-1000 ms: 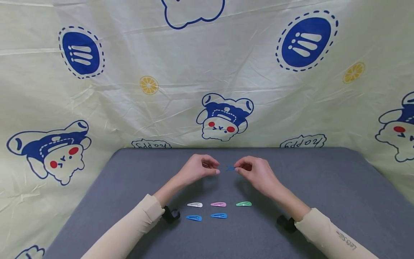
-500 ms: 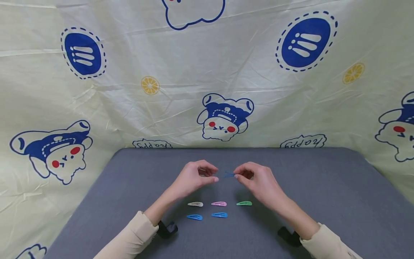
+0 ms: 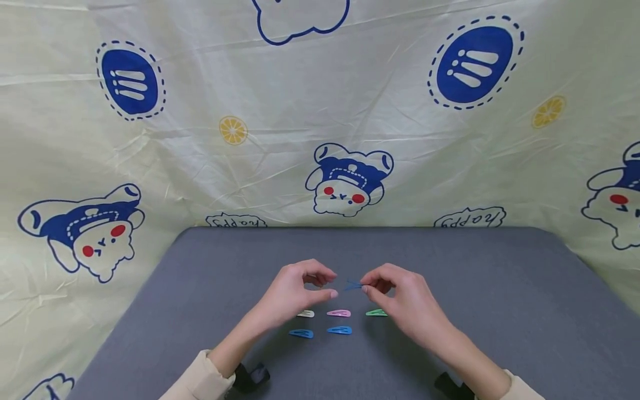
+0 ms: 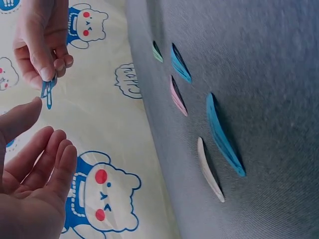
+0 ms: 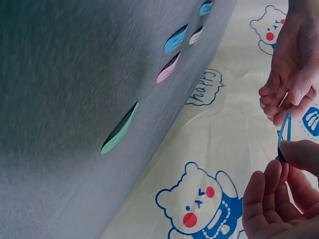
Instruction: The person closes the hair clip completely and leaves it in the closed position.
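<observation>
Between thumb and fingers my right hand (image 3: 407, 294) pinches a blue snap hair clip (image 4: 49, 93), held up above the table; its two arms stand apart. Facing it, my left hand (image 3: 290, 294) is loosely curved with thumb and fingers spread, holding nothing, a small gap from the clip. Below on the table lie a white hair clip (image 3: 306, 314), a pink hair clip (image 3: 339, 313) and a green hair clip (image 3: 376, 313) in one row. Nearer to me are a left blue clip (image 3: 301, 334) and a right blue clip (image 3: 339, 330). My hands partly cover the white and green ones in the head view.
The dark grey table (image 3: 480, 300) spreads out around the clips. Behind it hangs a pale printed cloth (image 3: 280, 166) with blue cartoon figures. A dark strap (image 3: 250, 378) shows at my left wrist, and another dark strap (image 3: 452, 384) at my right.
Both hands have come nearer to me, the right still pinching the blue clip. My left thumb and fingers have parted a little more. The clips on the table have stayed put.
</observation>
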A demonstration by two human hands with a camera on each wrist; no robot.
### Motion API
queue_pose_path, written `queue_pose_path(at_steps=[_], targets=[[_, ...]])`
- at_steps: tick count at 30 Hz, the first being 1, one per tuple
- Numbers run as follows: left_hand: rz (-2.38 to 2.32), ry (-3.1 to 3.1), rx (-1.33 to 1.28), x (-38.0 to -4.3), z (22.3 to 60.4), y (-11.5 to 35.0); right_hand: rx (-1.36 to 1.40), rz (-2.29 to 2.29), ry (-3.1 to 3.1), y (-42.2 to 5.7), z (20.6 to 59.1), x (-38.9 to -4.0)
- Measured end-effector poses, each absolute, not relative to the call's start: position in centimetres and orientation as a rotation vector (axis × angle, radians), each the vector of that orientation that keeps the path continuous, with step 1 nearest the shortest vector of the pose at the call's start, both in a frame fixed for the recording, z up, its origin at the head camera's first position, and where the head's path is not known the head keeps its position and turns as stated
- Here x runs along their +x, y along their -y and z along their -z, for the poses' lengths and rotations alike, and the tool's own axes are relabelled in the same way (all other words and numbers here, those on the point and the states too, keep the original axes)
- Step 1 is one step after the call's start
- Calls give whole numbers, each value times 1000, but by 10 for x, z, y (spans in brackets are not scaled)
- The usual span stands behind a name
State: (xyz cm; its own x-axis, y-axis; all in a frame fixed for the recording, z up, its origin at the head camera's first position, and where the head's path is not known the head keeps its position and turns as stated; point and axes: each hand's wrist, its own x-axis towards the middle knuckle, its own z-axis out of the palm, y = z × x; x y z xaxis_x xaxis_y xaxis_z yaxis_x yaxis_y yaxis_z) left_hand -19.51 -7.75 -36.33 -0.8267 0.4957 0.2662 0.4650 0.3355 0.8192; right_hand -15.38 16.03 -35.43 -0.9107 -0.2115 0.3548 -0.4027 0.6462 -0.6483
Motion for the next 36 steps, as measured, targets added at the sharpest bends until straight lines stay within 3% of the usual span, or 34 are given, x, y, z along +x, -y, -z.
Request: queue_pose_path(at_steps=[19, 36], targets=[[-1595, -2515, 840, -155, 356, 80, 518, -1114, 2499, -152, 350, -117], [-1705, -2437, 890, -140, 354, 72, 473, -1186, 2463, -147, 349, -100]])
